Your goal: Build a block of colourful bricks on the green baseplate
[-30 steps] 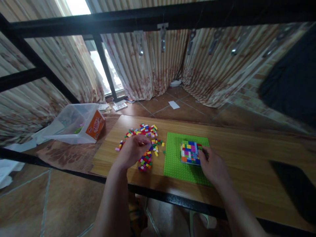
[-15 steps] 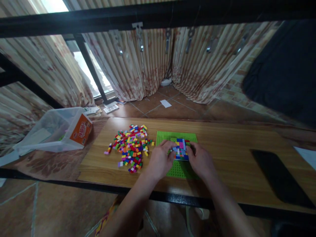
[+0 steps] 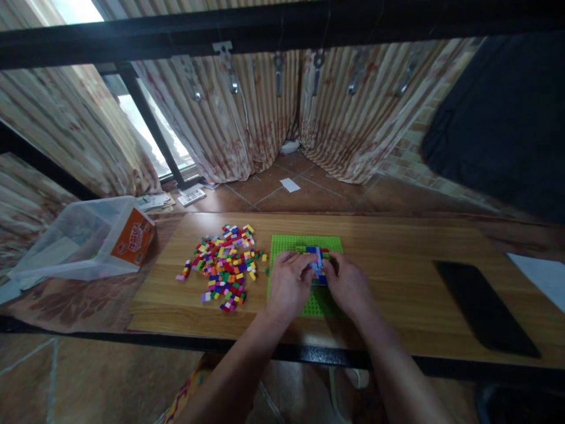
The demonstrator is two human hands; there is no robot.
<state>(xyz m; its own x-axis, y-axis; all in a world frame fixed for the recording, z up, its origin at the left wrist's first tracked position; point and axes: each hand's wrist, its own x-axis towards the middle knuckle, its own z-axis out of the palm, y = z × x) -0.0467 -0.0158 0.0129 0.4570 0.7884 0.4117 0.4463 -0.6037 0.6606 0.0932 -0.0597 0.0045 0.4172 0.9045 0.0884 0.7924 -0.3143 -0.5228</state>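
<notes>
A flat block of coloured toy building bricks (image 3: 321,280) sits over the green studded baseplate (image 3: 282,244). Light blue bricks (image 3: 318,257) show on its top, between my two hands. My left hand (image 3: 289,285) reaches over the block's left side, thumb and fingers pinched together at a light blue brick, which they partly cover. At the right edge of the block is my right hand (image 3: 351,282), its thumb and curled fingers pressed against the side. Both hands hide much of the block.
A loose pile of bricks (image 3: 227,262) lies left of the baseplate on the wooden tabletop (image 3: 397,247). Farther left stands a clear plastic bin (image 3: 79,224) with an orange label. A black flat object (image 3: 483,306) and white paper (image 3: 541,280) are on the right.
The view has shifted, so the scene sits slightly farther left. My left hand has moved right over the block, towards my right hand, covering more of it. My right hand stays at the block's edge.
</notes>
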